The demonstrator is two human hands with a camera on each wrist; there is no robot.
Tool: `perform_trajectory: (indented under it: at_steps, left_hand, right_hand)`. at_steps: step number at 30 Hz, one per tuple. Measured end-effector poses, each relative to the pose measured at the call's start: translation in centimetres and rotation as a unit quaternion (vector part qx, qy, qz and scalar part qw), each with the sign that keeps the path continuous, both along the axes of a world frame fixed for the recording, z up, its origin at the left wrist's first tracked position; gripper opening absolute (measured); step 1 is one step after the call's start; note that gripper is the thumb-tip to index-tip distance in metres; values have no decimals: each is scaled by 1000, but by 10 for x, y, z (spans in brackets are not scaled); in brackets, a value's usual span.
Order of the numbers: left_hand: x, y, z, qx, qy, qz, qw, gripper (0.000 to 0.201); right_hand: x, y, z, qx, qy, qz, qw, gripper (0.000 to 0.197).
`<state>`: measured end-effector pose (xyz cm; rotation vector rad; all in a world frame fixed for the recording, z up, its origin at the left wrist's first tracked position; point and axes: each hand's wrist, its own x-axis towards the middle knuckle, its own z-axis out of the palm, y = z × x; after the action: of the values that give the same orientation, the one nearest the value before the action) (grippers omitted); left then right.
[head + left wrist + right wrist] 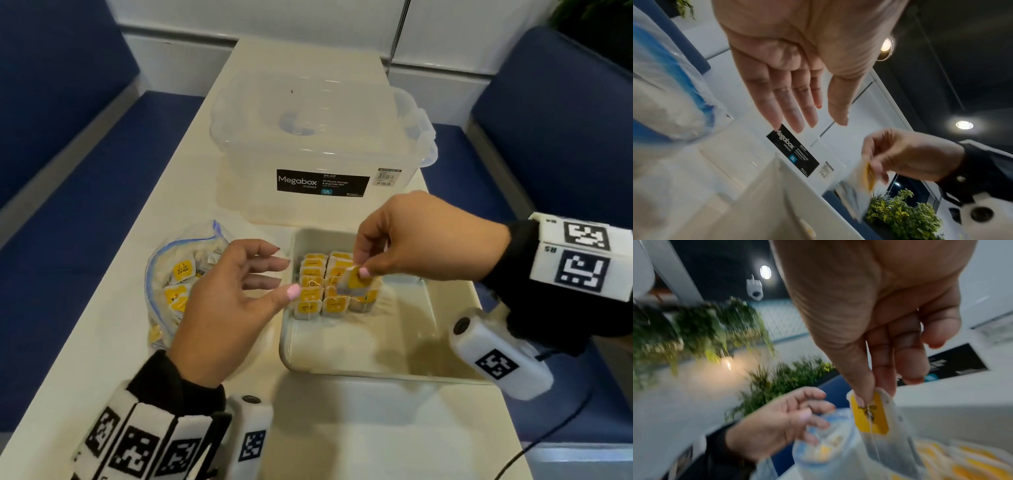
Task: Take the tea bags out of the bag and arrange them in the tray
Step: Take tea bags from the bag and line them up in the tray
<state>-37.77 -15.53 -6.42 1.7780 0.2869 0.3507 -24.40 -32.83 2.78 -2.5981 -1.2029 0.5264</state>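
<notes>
While the right hand [407,236] pinches a tea bag [356,282] over the tray [376,356], placement is in hand; next, seat it beside the tray's rows. Left hand [229,301] fingers spread, empty.

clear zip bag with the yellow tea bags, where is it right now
In the head view the clear zip bag lies on the white table, left of the white tray and partly behind the open left hand.

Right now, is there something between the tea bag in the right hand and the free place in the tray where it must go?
Nothing visible blocks it. The right hand pinches the tea bag above the rows of tea bags in the tray. The left hand is open, beside the tray.
</notes>
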Motion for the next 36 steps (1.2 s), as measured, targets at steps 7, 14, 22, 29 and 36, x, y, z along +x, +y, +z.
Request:
perform_trajectory:
  at_steps: [7, 14, 22, 29, 36]
  left_hand:
    - [-11, 28, -8, 6, -19, 47, 999, 33]
    - [-16, 37, -7, 2, -17, 67, 998, 28]
    - [-16, 40, -9, 25, 6, 79, 997, 27]
    - [-16, 38, -5, 30, 23, 89, 995, 33]
    - [-18, 42, -5, 68, 27, 112, 991, 23]
  right_hand:
    - [4, -5, -47, -180, -44, 8, 983, 4]
    - [12, 7, -75, -228, -57, 24, 972, 10]
    - [19, 14, -85, -225, -82, 14, 971, 31]
    - [16, 13, -87, -233, -68, 5, 970, 20]
    - [25, 4, -76, -225, -58, -7, 973, 22]
